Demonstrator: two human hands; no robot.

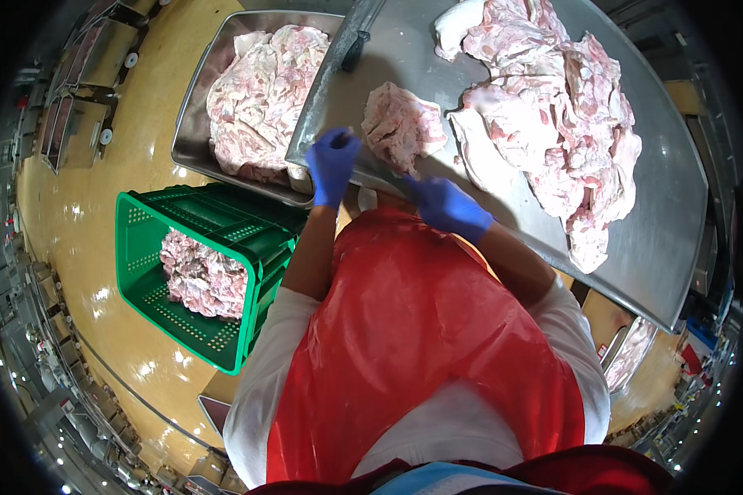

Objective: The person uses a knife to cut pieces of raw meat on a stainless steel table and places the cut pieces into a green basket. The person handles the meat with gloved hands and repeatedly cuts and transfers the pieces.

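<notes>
My left hand (pixel 333 163), in a blue glove, is closed in a pinch at the near left edge of the steel table (pixel 421 49). Whatever its fingers hold is too small to make out. My right hand (pixel 452 206), gloved in blue too, is closed around what looks like a knife (pixel 398 183), its dark narrow blade pointing left along the table's near edge; the handle is hidden in the fist. Just beyond both hands, a piece of pale pink raw meat (pixel 402 128) lies flat on the steel, apart from the left hand.
A large heap of raw meat (pixel 545 124) covers the table's right part. A black-handled tool (pixel 355 51) lies at its left edge. On the left are a steel tub (pixel 191 124) of flat meat pieces and a green crate (pixel 182 342) holding smaller meat pieces. Wheeled carts (pixel 78 128) stand farther left.
</notes>
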